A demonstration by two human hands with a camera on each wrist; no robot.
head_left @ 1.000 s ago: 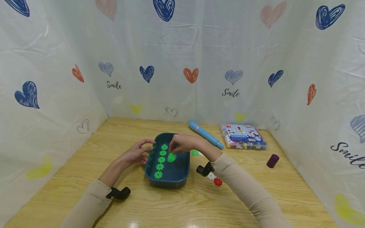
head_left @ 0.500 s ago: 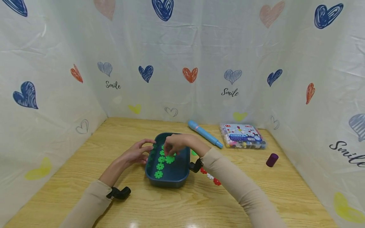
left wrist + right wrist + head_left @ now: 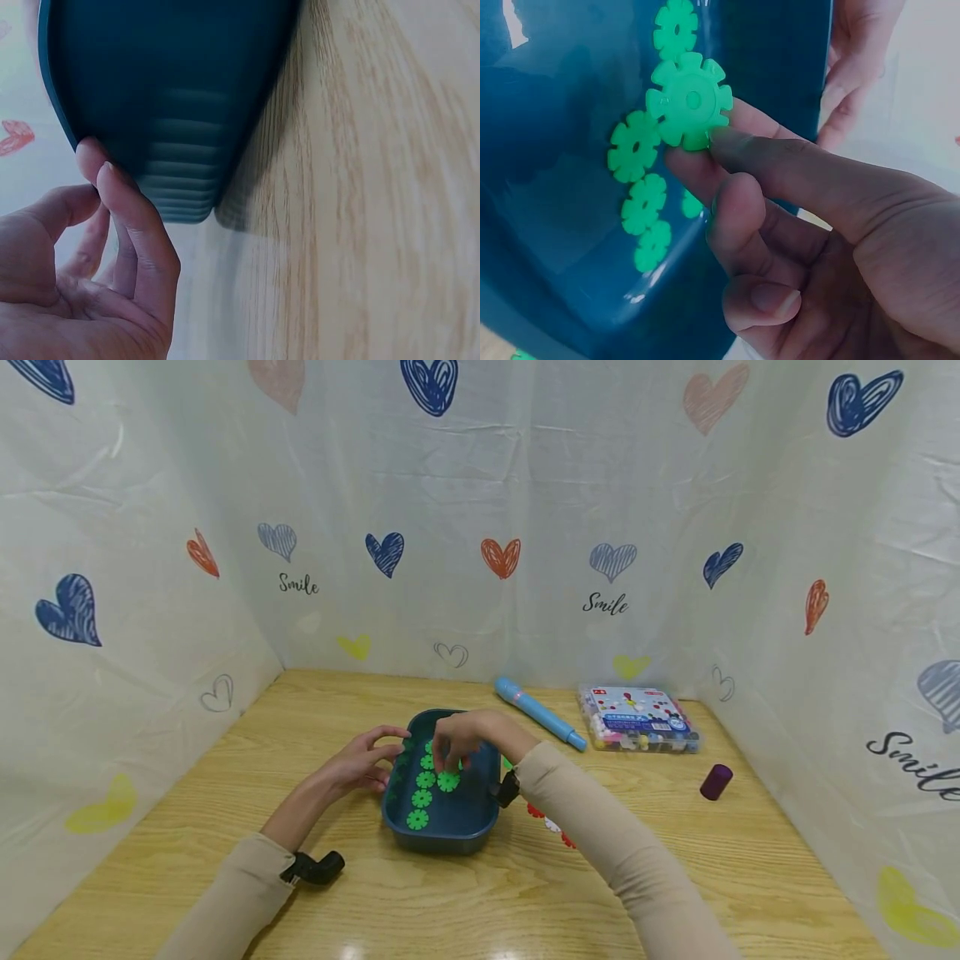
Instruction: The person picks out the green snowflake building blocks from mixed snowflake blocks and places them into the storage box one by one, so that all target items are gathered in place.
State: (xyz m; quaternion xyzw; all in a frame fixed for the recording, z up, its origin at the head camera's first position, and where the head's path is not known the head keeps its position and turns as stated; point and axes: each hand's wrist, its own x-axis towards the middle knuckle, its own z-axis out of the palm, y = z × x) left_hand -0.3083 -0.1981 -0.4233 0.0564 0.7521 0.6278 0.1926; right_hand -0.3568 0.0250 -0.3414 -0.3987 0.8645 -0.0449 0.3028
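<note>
A dark blue tray point(image 3: 480, 817) sits mid-table with several green gear-shaped discs point(image 3: 417, 818) lying in a row inside. My right hand point(image 3: 459, 745) hovers over the tray and pinches one green disc point(image 3: 689, 100) between thumb and forefinger, just above the row point(image 3: 636, 147). My left hand point(image 3: 362, 763) rests against the tray's left outer wall point(image 3: 180, 112), its fingertips point(image 3: 101, 166) touching the ribbed corner, fingers nearly straight.
A light blue pen-like cylinder point(image 3: 540, 713), a clear box of coloured pieces point(image 3: 639, 718) and a purple cap point(image 3: 716, 782) lie to the right. Red and white discs point(image 3: 551, 825) sit by the right forearm. Heart-print sheets wall in the wooden table point(image 3: 465, 902).
My right hand has shifted left over the tray, carrying the green disc toward the row. The left hand and tray have stayed put.
</note>
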